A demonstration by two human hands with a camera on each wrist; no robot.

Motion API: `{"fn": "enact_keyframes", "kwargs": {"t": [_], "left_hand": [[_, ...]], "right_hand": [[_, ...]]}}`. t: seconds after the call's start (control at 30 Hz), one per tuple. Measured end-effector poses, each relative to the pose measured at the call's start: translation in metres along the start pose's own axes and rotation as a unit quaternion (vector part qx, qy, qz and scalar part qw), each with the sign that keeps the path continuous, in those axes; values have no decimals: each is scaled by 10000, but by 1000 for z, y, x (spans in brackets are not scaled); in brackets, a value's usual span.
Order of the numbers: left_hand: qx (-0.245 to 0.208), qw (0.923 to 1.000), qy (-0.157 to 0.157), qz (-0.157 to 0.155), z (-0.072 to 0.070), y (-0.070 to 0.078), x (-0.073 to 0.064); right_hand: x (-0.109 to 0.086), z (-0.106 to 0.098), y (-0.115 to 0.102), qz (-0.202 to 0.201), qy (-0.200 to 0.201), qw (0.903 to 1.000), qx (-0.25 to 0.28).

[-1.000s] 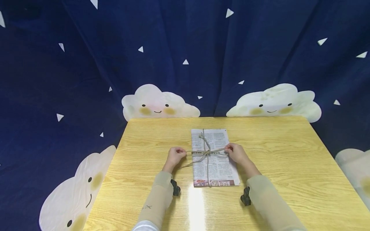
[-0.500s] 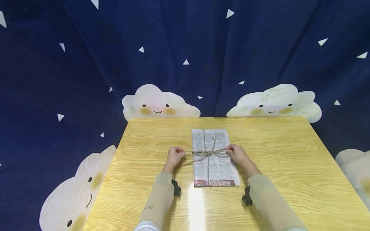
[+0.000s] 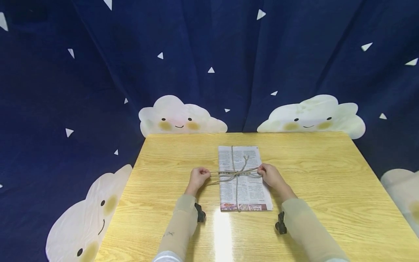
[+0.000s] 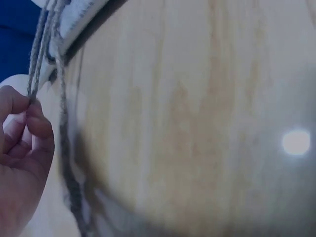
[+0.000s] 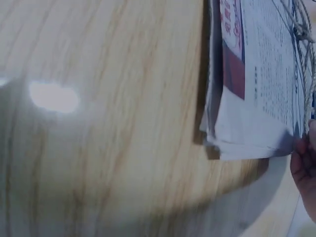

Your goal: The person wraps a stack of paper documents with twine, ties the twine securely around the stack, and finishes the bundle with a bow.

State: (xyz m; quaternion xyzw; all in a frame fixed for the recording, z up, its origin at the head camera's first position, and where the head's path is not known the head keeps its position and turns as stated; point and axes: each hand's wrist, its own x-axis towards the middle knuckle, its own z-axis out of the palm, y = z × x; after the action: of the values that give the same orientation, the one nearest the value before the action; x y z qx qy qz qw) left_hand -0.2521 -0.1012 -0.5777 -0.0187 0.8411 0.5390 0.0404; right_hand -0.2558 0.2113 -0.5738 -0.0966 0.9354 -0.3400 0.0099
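Note:
A folded stack of newspaper [image 3: 250,194] lies on the table, bound crosswise with brown twine [image 3: 237,173] that is knotted on top. To the left of the stack, my left hand [image 3: 198,177] pinches strands of twine between thumb and fingertips. In the left wrist view a loose twine end [image 4: 63,113] hangs beside those fingers. My right hand [image 3: 271,176] pinches twine at the stack's right edge; the right wrist view shows only part of that hand [image 5: 307,170] by the newspaper. The strands run nearly straight between the two hands. A short frayed end [image 3: 246,159] points away from me.
The wooden table [image 3: 163,153] extends around the stack, with a glare patch near its front. A dark blue curtain [image 3: 229,43] with white triangles hangs behind, and cloud-shaped panels [image 3: 183,120] line the table's edges. Black devices [image 3: 280,223] sit on both wrists.
The short frayed twine end has swung from the left of the knot to its upper right. The right hand has shifted slightly right, still pinching twine; the left hand has barely moved.

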Motion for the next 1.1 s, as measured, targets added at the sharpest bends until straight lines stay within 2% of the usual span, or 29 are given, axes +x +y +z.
{"fn": "enact_keyframes", "kwargs": {"t": [0.1,0.13,0.2,0.27,0.3,0.37,0.43,0.5,0.53,0.57,0.63,0.77,0.83,0.97,1.1], "left_hand": [[-169,9998,-84,36,2,-5,0],[-242,9996,-129,2,3,-7,0],[-426,9989,-179,1,5,-9,-1],[-615,9979,-200,-44,7,-10,-2],[-734,9971,-206,-60,8,-10,-2],[-1034,9944,-220,-93,10,-11,-2],[-1317,9910,-179,-141,11,-10,-2],[-1542,9879,-114,-128,11,-10,-2],[-1629,9865,-78,-126,11,-9,-2],[-1690,9855,-39,-118,11,-9,-1],[-1780,9839,19,-139,11,-9,0],[-1844,9824,63,-277,9,-10,2],[-1815,9827,92,-345,8,-10,2],[-1668,9853,135,-352,7,-9,2],[-1504,9882,111,-260,7,-9,2]], "right_hand": [[-3,2,-2,506,48,9955,802],[-4,2,-3,644,33,9913,1144],[-5,2,-5,948,-46,9758,1970],[-7,2,-8,1218,-183,9520,2801],[-7,2,-9,1358,-265,9361,3233],[-9,2,-11,1682,-445,8964,4077],[-11,2,-12,1850,-648,8652,4616],[-13,2,-13,1956,-713,8425,4968],[-13,2,-13,1992,-684,8393,5012],[-13,2,-13,2001,-634,8429,4954],[-13,1,-11,2026,-488,8562,4727],[-10,-2,-8,2135,-191,8922,3976],[-8,-5,-6,2008,-117,9141,3521],[-7,-10,-3,1643,2,9487,2701],[-7,-15,-1,1229,-19,9707,2066]]}}
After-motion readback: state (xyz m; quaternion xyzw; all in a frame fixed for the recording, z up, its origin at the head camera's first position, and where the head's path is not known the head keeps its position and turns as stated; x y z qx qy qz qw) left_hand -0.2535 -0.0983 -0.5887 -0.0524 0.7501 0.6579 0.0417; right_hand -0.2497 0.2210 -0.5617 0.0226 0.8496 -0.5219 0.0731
